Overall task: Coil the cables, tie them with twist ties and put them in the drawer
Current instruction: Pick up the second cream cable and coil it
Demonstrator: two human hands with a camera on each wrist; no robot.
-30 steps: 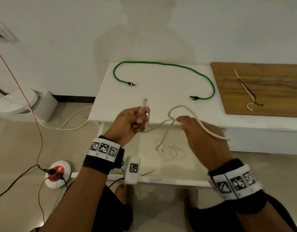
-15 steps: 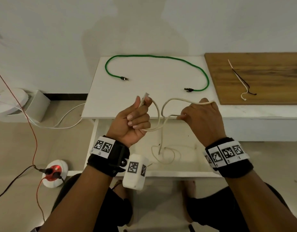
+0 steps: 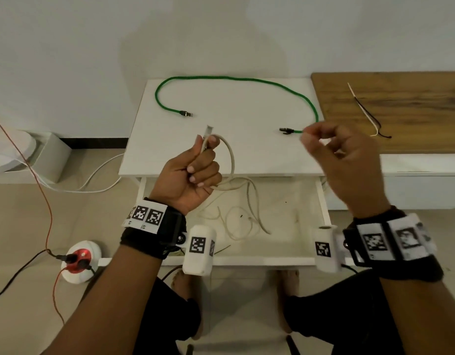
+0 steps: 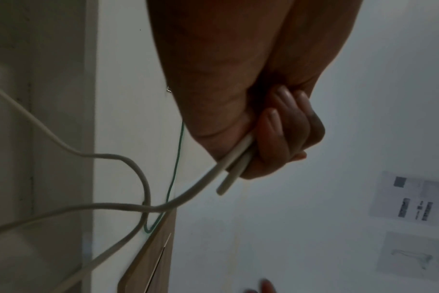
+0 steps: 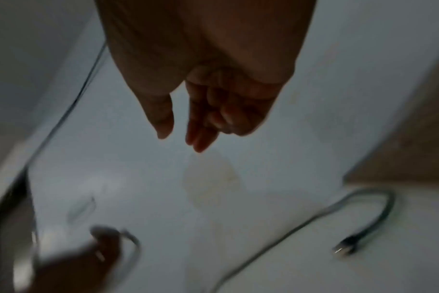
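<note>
My left hand point(image 3: 195, 172) grips a white cable point(image 3: 231, 160) in a fist above the table's front edge. Its plug point(image 3: 209, 129) sticks up past the thumb, and one loop arcs out to the right. The rest of the cable hangs into the open drawer point(image 3: 272, 260) below. In the left wrist view the fingers point(image 4: 276, 134) curl round two strands of the white cable point(image 4: 201, 190). My right hand point(image 3: 344, 155) hovers over the table's right side, and its loosely bent fingers point(image 5: 201, 111) hold nothing. A green cable point(image 3: 234, 78) lies uncoiled on the table. Twist ties point(image 3: 367, 114) lie on the wooden board.
The white table point(image 3: 247, 149) stands against the wall, with a wooden board point(image 3: 413, 103) to its right. On the floor to the left are a red-and-white socket point(image 3: 80, 257) with plugged leads, a red wire and a white appliance point(image 3: 16, 155). My feet are under the drawer.
My right hand has let go of the white cable and moved up and to the right. The left hand now holds a loop of the cable along with the plug end.
</note>
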